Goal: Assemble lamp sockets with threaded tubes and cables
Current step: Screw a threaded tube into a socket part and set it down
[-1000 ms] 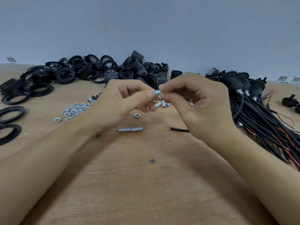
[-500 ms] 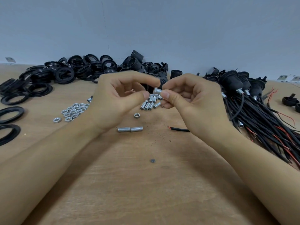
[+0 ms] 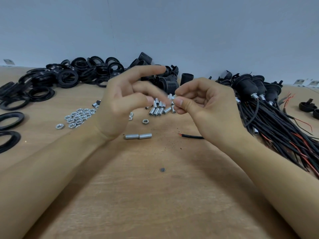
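My right hand [image 3: 205, 107] pinches a small silver threaded tube [image 3: 171, 97] between thumb and forefinger, raised above the table. My left hand [image 3: 126, 102] hovers just left of it with fingers spread and blurred, holding nothing. Beneath the hands lies a cluster of loose threaded tubes [image 3: 159, 110]. Two more tubes [image 3: 138, 136] lie end to end nearer me. A single hex nut [image 3: 145, 121] sits between them, and a heap of hex nuts [image 3: 78, 117] lies to the left. A black cable end [image 3: 191, 136] with red wire pokes out under my right wrist.
Black threaded rings [image 3: 69, 75] are piled at the back left, black socket bodies [image 3: 164, 78] at the back centre. A bundle of cabled sockets [image 3: 269, 107] fans across the right side. Loose rings [image 3: 10, 118] lie at the left edge. A small dark speck [image 3: 162, 169] sits mid-table.
My left hand has let go of the tube and pulled leftward with fingers spreading open. My right hand still pinches the tube at about the same spot.
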